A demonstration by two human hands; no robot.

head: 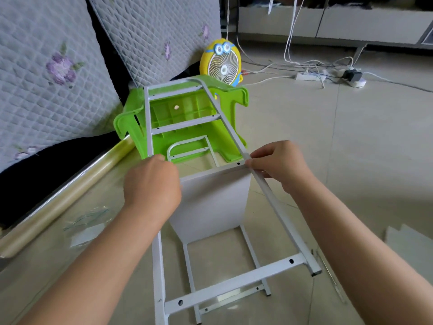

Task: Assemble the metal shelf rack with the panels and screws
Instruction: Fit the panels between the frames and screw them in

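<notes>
A white metal side frame (236, 281) with cross rungs lies tilted above a second white frame (194, 268) on the floor. A white panel (212, 202) stands upright between the two frames. My left hand (152, 184) curls over the panel's top left corner by the frame's left rail. My right hand (278, 164) pinches the frame's right rail (276, 205) at the panel's top right corner, beside a screw hole. No screw shows in either hand. The frame's far end leans on an overturned green plastic stool (187, 113).
A quilted sofa (46, 78) rises on the left, with a roll of clear film (63, 198) on the floor below it. A yellow cartoon fan (221, 61) stands behind the stool. Cables and a power strip (309, 76) lie far right. Plastic bags (86, 226) lie left; white panels (407, 240) lie right.
</notes>
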